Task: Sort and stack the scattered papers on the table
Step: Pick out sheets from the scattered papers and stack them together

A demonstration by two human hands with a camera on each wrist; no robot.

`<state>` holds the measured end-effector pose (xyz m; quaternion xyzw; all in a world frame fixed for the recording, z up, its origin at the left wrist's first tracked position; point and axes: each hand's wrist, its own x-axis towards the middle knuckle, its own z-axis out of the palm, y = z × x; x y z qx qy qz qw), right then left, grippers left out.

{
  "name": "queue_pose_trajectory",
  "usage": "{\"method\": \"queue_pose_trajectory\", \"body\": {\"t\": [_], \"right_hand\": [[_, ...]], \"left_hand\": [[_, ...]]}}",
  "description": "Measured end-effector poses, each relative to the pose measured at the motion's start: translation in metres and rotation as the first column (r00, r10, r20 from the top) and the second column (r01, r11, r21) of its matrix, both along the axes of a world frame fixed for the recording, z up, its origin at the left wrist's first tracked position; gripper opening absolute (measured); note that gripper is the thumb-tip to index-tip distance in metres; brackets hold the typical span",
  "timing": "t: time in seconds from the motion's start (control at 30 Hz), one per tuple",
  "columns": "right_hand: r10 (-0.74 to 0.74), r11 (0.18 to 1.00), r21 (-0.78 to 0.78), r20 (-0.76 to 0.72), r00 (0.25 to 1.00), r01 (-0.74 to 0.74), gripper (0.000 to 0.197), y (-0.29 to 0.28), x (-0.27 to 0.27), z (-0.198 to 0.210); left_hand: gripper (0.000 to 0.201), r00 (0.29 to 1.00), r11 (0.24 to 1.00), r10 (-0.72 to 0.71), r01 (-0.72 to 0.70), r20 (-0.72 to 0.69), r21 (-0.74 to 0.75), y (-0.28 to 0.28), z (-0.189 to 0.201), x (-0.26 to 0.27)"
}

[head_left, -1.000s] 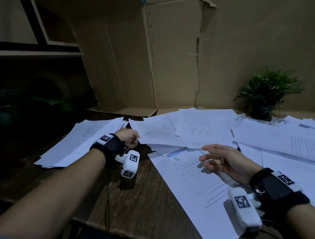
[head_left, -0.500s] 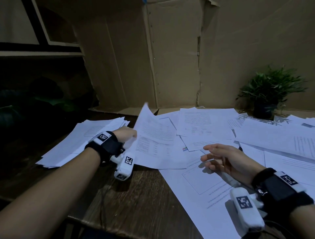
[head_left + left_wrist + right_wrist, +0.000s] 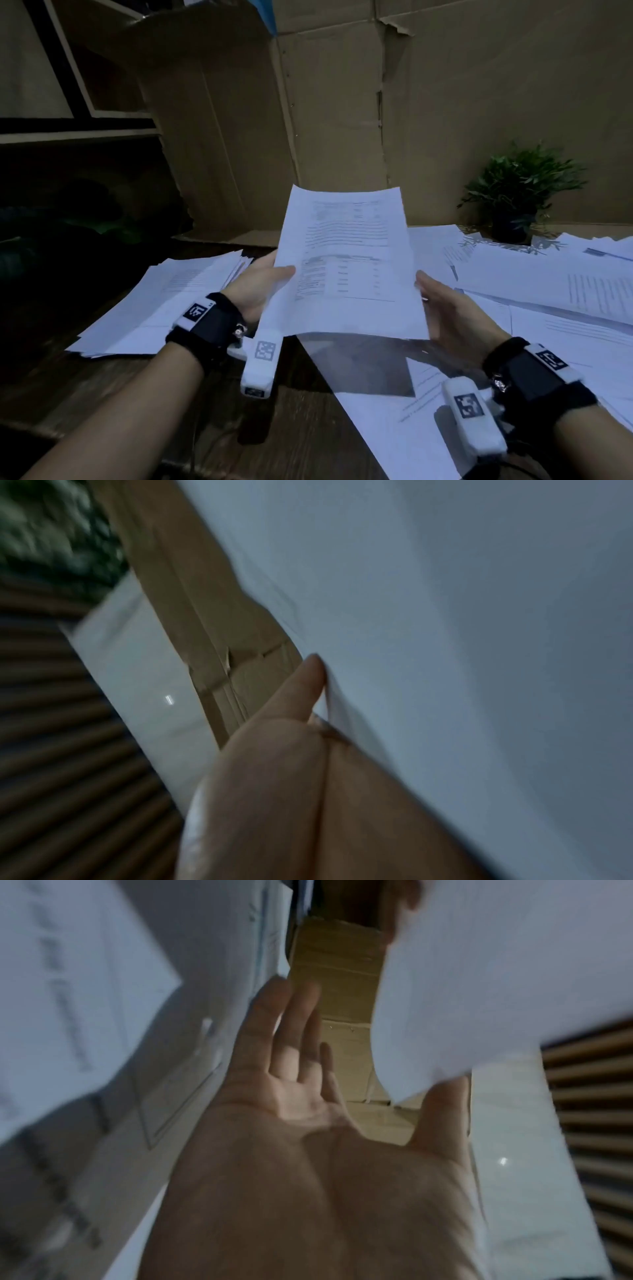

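Since the earlier frames, the sheet (image 3: 346, 270) has gone from lying among the papers to standing almost upright in the air above the table (image 3: 191, 404), and the right hand (image 3: 452, 315) has come up from the papers to its right edge.

The left hand (image 3: 255, 286) grips the sheet at its left edge, thumb on the printed face, fingers behind it. The right hand is at the right edge with straight, spread fingers (image 3: 284, 1031); in the right wrist view its palm is open and only the thumb meets the lower corner of the sheet, so it does not grip it. The sheet is between both hands.

A stack (image 3: 161, 298) lies on the table left of the left hand. Loose papers (image 3: 548, 294) cover the table on the right, behind and under the right hand.

The sheet carries lines of text and a table, but the print is too small and blurred to read. Both wristbands carry black-and-white square markers.

A plant (image 3: 517, 202) stands at the back right, before the cardboard (image 3: 342, 120).
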<state>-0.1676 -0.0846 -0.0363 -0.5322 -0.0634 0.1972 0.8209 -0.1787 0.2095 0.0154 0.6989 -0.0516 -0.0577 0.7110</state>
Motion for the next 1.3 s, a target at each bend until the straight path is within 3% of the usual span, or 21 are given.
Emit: {"method": "queue_pose_trajectory", "body": {"t": [0.1, 0.2, 0.27, 0.3, 0.33, 0.37, 0.4, 0.43, 0.5, 0.57, 0.63, 0.7, 0.77, 0.83, 0.93, 1.03, 1.13, 1.23, 1.3], "right_hand": [[0.065, 0.987, 0.151, -0.049, 0.997, -0.056, 0.043, -0.012, -0.002, 0.009], [0.034, 0.999, 0.035, -0.093, 0.995, -0.031, 0.039, -0.027, 0.007, 0.006], [-0.069, 0.991, -0.117, -0.078, 0.995, 0.060, 0.035, -0.036, 0.015, -0.002], [-0.119, 0.982, -0.154, -0.062, 0.991, 0.108, 0.044, -0.039, 0.017, -0.005], [-0.146, 0.976, -0.171, -0.059, 0.987, 0.135, 0.067, -0.042, 0.020, -0.010], [-0.175, 0.968, -0.190, -0.039, 0.984, 0.165, 0.094, -0.044, 0.021, -0.014], [-0.205, 0.961, -0.189, 0.005, 0.979, 0.202, 0.107, -0.046, 0.027, -0.019], [-0.232, 0.961, -0.150, 0.029, 0.972, 0.234, 0.100, -0.045, 0.031, -0.021], [-0.265, 0.957, -0.108, 0.043, 0.963, 0.268, 0.075, -0.040, 0.030, -0.020], [-0.252, 0.960, -0.112, 0.042, 0.967, 0.255, 0.078, -0.041, 0.030, -0.019], [-0.221, 0.964, -0.135, 0.060, 0.973, 0.227, 0.087, -0.042, 0.032, -0.021], [-0.217, 0.956, -0.186, 0.081, 0.973, 0.229, 0.110, -0.044, 0.035, -0.024], [-0.235, 0.950, -0.189, 0.085, 0.968, 0.247, 0.126, -0.046, 0.037, -0.027], [-0.210, 0.957, -0.187, 0.087, 0.974, 0.223, 0.111, -0.044, 0.037, -0.025], [-0.195, 0.966, -0.156, 0.083, 0.977, 0.206, 0.076, -0.042, 0.035, -0.023], [-0.211, 0.961, -0.163, 0.086, 0.974, 0.223, 0.054, -0.040, 0.032, -0.021], [-0.237, 0.941, -0.220, 0.121, 0.964, 0.258, 0.040, -0.034, 0.026, -0.018], [-0.233, 0.927, -0.271, 0.130, 0.964, 0.261, 0.047, -0.033, 0.023, -0.015], [-0.233, 0.924, -0.283, 0.119, 0.965, 0.258, 0.051, -0.032, 0.022, -0.013]], "left_hand": [[0.041, 0.998, 0.954, -0.017, 0.000, 0.055, 0.300, -0.028, -0.012, 0.008], [0.039, 0.990, 0.794, -0.128, 0.069, 0.055, 0.603, -0.041, -0.023, 0.020], [0.039, 0.982, 0.761, -0.183, 0.163, -0.034, 0.628, -0.043, -0.024, 0.030], [0.035, 0.985, 0.781, -0.158, 0.168, -0.070, 0.602, -0.041, -0.021, 0.036], [0.029, 0.989, 0.831, -0.101, 0.145, -0.111, 0.537, -0.037, -0.016, 0.040], [0.021, 0.989, 0.885, -0.025, 0.090, -0.145, 0.457, -0.031, -0.011, 0.045], [0.013, 0.985, 0.914, 0.070, -0.001, -0.155, 0.406, -0.021, -0.007, 0.052], [0.006, 0.973, 0.906, 0.181, -0.108, -0.143, 0.409, -0.008, -0.006, 0.061], [0.015, 0.935, 0.767, 0.351, -0.254, -0.054, 0.589, 0.020, -0.012, 0.077], [0.023, 0.921, 0.655, 0.388, -0.266, -0.013, 0.707, 0.037, -0.021, 0.087], [0.026, 0.937, 0.639, 0.341, -0.167, -0.082, 0.751, 0.041, -0.025, 0.094], [0.044, 0.943, 0.571, 0.313, -0.095, -0.110, 0.815, 0.042, -0.023, 0.104], [0.049, 0.947, 0.501, 0.289, -0.024, -0.142, 0.865, 0.042, -0.019, 0.110], [0.049, 0.948, 0.455, 0.266, 0.038, -0.176, 0.890, 0.041, -0.017, 0.113], [0.025, 0.921, 0.517, 0.301, 0.061, -0.248, 0.854, 0.037, -0.014, 0.106], [0.020, 0.908, 0.532, 0.331, 0.046, -0.258, 0.845, 0.040, -0.016, 0.104], [0.029, 0.919, 0.565, 0.349, -0.051, -0.183, 0.824, 0.048, -0.018, 0.103], [0.014, 0.940, 0.726, 0.304, -0.123, -0.155, 0.677, 0.047, -0.019, 0.092], [0.017, 0.931, 0.801, 0.355, -0.259, -0.080, 0.540, 0.046, -0.020, 0.080]]}}
